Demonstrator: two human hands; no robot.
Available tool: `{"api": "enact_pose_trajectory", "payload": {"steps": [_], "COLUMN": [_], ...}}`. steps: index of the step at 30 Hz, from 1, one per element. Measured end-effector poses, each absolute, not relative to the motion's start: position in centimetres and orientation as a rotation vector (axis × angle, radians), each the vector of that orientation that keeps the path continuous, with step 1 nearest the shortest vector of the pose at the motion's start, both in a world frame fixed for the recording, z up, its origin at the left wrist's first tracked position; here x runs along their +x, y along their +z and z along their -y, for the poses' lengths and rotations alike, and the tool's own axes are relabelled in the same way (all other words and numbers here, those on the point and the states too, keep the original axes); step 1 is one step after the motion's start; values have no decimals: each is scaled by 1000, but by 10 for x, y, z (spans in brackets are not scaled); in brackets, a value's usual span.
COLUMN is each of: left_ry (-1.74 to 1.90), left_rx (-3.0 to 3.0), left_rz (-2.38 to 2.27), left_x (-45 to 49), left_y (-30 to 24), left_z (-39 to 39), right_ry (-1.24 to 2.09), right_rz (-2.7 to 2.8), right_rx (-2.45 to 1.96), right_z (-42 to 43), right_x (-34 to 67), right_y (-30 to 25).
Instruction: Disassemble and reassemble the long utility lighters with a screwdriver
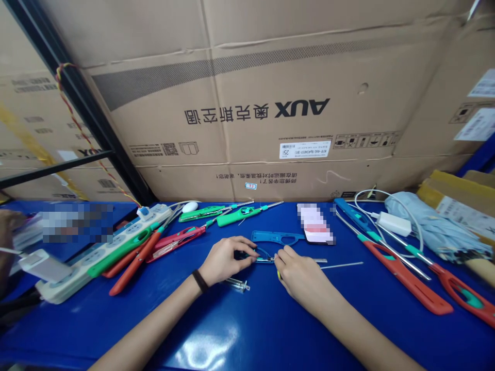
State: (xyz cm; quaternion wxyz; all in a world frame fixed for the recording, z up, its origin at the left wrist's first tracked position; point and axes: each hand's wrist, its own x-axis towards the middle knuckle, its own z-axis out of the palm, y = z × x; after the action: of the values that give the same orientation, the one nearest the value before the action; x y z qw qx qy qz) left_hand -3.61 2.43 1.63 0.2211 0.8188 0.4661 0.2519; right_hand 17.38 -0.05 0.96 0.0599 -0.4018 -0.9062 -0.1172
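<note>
On the blue table [240, 330], my left hand [226, 259] is closed, pinching the left end of a blue lighter shell half [263, 255] with small parts inside. My right hand [297, 270] is also closed, its fingertips pressed on the right side of that same piece, near a thin metal tube [340, 265] that runs out to the right. A second blue shell half [276, 237] lies just behind my hands. A small clear tube part [237, 283] rests under my left wrist, which wears a black band.
Several green, red and orange long lighters [162, 242] lie left by a white power strip [96, 252]. More red and blue lighters [410, 273], a white charger [394, 224] and a folded umbrella [436, 232] lie right. Large cardboard boxes [270, 103] wall off the back.
</note>
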Motion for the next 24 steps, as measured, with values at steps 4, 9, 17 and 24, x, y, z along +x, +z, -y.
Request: {"api": "enact_pose_trajectory", "payload": {"steps": [4,9,17,24], "left_ry": [677,641,556,709], "left_rx": [2060,1977,2089,2234], "left_rz": [-1136,-1038,-869,-1068], "left_x": [-39,-45,-58,-82], "left_y": [19,21,31,46], "left_z": [-34,-40,-38,-23], "right_ry": [-308,-190,-80,-72], "right_rz": [2693,2609,2573,2575], "right_rx": [-1229,-1213,-1083,-1061], "right_z": [2,-1,-7,-8], "right_x": [174,180,191,191], "right_y": [11,10,6,5]}}
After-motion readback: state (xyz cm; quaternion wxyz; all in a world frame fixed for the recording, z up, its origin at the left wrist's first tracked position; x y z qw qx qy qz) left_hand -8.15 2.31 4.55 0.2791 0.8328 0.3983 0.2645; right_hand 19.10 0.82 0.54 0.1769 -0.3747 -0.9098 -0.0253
